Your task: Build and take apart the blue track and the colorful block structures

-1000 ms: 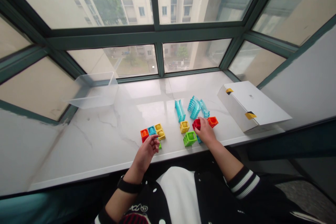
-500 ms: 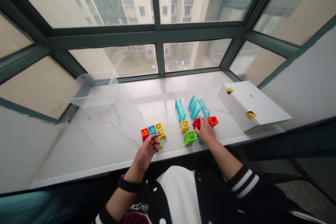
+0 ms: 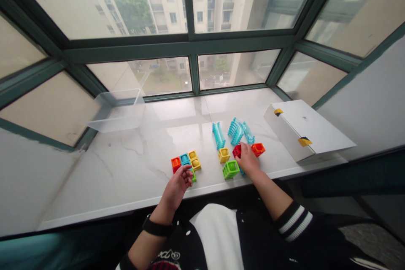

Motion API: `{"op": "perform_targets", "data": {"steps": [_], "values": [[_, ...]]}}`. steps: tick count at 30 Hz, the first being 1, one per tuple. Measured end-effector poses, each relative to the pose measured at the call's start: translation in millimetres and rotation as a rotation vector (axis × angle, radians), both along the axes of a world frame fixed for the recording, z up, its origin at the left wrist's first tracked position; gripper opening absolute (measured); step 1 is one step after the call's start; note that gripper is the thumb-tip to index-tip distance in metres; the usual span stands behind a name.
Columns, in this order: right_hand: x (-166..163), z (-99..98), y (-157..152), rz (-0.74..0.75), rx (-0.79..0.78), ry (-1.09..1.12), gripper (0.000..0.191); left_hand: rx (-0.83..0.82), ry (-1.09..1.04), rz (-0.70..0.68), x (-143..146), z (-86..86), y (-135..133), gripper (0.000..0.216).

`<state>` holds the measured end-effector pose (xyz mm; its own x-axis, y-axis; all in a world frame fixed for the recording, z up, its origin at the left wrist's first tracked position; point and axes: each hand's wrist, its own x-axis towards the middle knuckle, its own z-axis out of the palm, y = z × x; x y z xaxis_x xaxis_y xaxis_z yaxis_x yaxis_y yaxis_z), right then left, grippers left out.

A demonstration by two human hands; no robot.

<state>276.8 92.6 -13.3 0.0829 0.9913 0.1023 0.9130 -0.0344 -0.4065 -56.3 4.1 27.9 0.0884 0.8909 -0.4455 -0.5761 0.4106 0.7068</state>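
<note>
My right hand (image 3: 248, 160) has its fingers around a dark red block (image 3: 237, 150) on the white sill. Beside it lie an orange-red block (image 3: 258, 149), a yellow block (image 3: 224, 155) and a green block (image 3: 230, 169); a blue block (image 3: 242, 171) is mostly covered by that hand. My left hand (image 3: 179, 183) hovers at the near side of a joined cluster of cube blocks, its fingers loosely bent, apart and holding nothing. In that cluster I see an orange block (image 3: 176, 163), a blue block (image 3: 184, 159) and yellow blocks (image 3: 194, 159). Its near part is hidden by my left hand.
Behind the loose blocks lie a straight clear-blue track piece (image 3: 218, 135), a curved one (image 3: 236, 131) and a smaller one (image 3: 248, 133). A clear plastic bin (image 3: 117, 124) stands back left. On the right is a white box (image 3: 311, 128), with windows behind.
The whole scene sits slightly lower and further right in the picture. Both hands keep nearly the same places, the right one still at the red block.
</note>
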Motion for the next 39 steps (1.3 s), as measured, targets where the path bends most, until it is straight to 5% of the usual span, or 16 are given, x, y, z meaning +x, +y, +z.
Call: {"op": "perform_targets", "data": {"steps": [39], "values": [[4.2, -0.4, -4.8, 0.016, -0.018, 0.007, 0.067, -0.023, 0.002, 0.013, -3.5, -6.6, 0.2, 0.038]]}}
